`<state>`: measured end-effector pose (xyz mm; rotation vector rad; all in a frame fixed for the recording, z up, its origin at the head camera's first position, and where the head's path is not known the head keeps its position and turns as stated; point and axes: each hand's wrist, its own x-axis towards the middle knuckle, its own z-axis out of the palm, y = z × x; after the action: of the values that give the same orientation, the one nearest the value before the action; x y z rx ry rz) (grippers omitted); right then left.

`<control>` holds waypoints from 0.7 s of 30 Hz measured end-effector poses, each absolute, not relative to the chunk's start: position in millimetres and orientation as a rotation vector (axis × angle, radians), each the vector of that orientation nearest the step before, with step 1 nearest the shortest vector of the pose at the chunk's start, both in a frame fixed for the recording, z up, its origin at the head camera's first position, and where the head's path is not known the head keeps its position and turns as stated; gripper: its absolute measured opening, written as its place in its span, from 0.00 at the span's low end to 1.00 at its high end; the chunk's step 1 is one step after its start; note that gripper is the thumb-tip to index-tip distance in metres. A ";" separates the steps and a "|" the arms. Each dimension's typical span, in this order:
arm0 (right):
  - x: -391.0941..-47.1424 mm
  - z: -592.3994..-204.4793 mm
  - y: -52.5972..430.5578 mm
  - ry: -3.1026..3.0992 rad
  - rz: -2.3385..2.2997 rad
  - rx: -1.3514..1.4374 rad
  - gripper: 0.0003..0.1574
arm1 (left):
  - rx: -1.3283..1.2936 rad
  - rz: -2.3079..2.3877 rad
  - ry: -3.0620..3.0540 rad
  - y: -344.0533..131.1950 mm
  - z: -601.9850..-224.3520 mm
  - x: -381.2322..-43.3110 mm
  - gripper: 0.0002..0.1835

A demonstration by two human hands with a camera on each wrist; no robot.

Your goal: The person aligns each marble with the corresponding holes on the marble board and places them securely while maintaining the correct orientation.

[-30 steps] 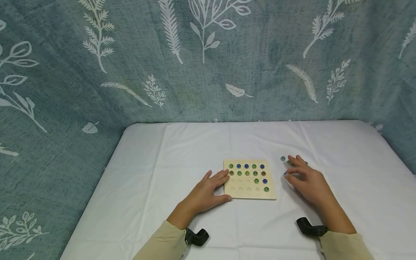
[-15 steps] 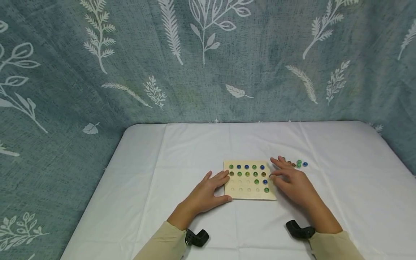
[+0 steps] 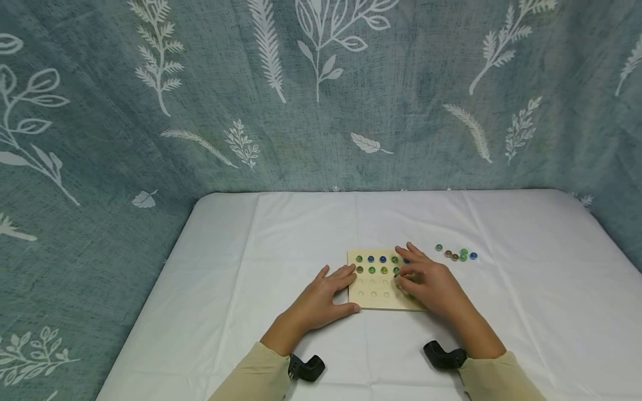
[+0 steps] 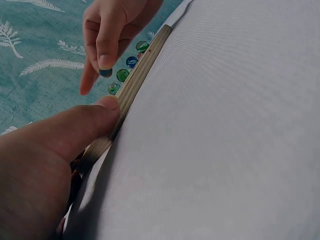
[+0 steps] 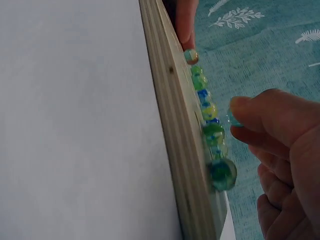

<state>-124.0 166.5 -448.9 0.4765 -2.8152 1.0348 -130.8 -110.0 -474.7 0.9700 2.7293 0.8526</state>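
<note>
A pale wooden board (image 3: 373,301) with rows of small round hollows lies on the cloth. Glass marbles (image 3: 383,259) in green, blue and amber sit in its two far rows; hollows in the left part of the near rows are bare. My left hand (image 3: 317,299) rests at the board's left side, fingers over that edge and thumb against the front corner. Above the board's right part, my right hand (image 3: 433,285) pinches a marble (image 4: 105,73) between thumb and index finger. In the right wrist view this marble (image 5: 233,118) is off the board. The right hand hides the board's right end.
Several loose marbles (image 3: 455,257) lie on the white cloth (image 3: 281,234) to the right of the board. A blue-green leaf-patterned curtain (image 3: 301,139) hangs behind the table and along its left. Black wrist devices (image 3: 443,356) sit on both forearms.
My right hand has moved left from beside the loose marbles to over the board, carrying the pinched marble. The left hand stays at the board's left side.
</note>
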 end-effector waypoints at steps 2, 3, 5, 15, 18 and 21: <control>-124.6 -448.3 162.2 -2.824 1.042 0.485 0.06 | 0.969 0.845 2.733 -110.1 -475.6 -131.0 0.39; -125.0 -448.1 160.2 -2.830 1.048 0.487 0.07 | 0.967 0.841 2.735 -110.2 -475.6 -131.0 0.39; -125.7 -447.8 156.7 -2.842 1.063 0.491 0.08 | 0.966 0.836 2.738 -110.3 -476.0 -131.3 0.39; -128.5 -449.2 147.2 -2.904 1.038 0.531 0.10 | 0.971 0.828 2.743 -109.9 -474.7 -131.9 0.39; -128.3 -448.4 146.0 -2.918 1.029 0.541 0.11 | 0.970 0.830 2.741 -110.0 -474.7 -131.7 0.39; -128.2 -448.1 145.7 -2.925 1.032 0.547 0.12 | 0.966 0.831 2.739 -110.0 -474.7 -131.5 0.39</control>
<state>-128.2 145.7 -448.1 0.5465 -2.9250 1.0321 -131.5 -110.0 -474.7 0.9665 2.7393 0.8312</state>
